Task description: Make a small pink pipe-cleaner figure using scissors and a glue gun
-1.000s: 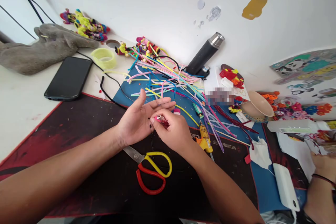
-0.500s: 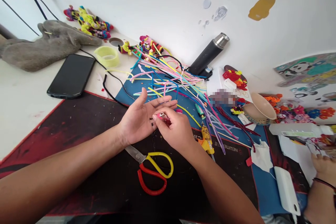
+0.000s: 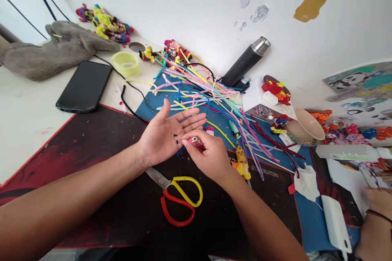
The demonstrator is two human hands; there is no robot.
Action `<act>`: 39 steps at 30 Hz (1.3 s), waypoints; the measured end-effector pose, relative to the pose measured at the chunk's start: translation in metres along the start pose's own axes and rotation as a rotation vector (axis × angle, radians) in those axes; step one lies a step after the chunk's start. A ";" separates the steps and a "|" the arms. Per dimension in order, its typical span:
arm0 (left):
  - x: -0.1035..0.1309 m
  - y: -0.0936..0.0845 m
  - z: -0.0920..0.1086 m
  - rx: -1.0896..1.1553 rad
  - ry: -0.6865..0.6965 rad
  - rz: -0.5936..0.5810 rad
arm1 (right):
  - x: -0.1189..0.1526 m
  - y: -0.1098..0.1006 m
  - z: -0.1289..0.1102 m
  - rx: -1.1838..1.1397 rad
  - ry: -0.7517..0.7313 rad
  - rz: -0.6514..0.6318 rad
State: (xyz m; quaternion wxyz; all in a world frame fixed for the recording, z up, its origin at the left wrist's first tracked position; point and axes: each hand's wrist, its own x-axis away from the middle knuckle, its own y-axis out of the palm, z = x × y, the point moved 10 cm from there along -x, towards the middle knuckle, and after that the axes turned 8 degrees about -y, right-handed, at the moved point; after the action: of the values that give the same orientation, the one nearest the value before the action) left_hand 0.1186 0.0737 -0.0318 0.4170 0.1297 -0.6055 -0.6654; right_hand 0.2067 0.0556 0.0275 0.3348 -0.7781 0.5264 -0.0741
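Note:
My left hand [image 3: 165,138] is held palm up with its fingers stretched out. A few tiny black bits [image 3: 176,138] lie on its palm. Just beside that palm, my right hand [image 3: 208,153] is closed around what looks like a small red lighter [image 3: 199,144]; its pink and metal end shows, and the fingers hide most of the body. Below both hands, scissors [image 3: 182,200] with one yellow and one red handle lie on the dark mat, their blades partly under my left wrist.
Colourful pipe cleaners [image 3: 196,85] spread behind my hands. A yellow glue gun [image 3: 241,165] is right of my right hand. Further out are a phone [image 3: 84,87], a yellow coil [image 3: 125,64], a black flask [image 3: 246,63] and a white power bank [image 3: 336,222]. Another person's hand [image 3: 378,204] is at far right.
My right hand has moved slightly down and right, away from the left palm, so the palm and black bits show more. The other person's hand has moved and is blurred.

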 end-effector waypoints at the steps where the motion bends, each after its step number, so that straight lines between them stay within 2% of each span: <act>1: 0.000 0.000 0.000 -0.001 0.002 0.001 | 0.000 0.000 0.000 0.006 0.000 0.000; 18: 0.000 -0.001 -0.003 -0.046 0.004 0.055 | 0.001 0.011 -0.003 0.051 -0.086 -0.028; 28: -0.001 -0.003 -0.004 -0.081 -0.005 0.052 | 0.003 0.016 -0.002 0.061 -0.067 -0.059; 39: 0.000 -0.004 -0.004 -0.062 -0.005 0.081 | 0.005 0.014 0.001 0.051 -0.042 -0.028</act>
State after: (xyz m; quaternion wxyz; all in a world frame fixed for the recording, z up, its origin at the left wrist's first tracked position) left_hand 0.1200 0.0708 -0.0370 0.4457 0.0903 -0.5904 -0.6668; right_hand 0.1983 0.0484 0.0169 0.3643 -0.7780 0.5063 -0.0757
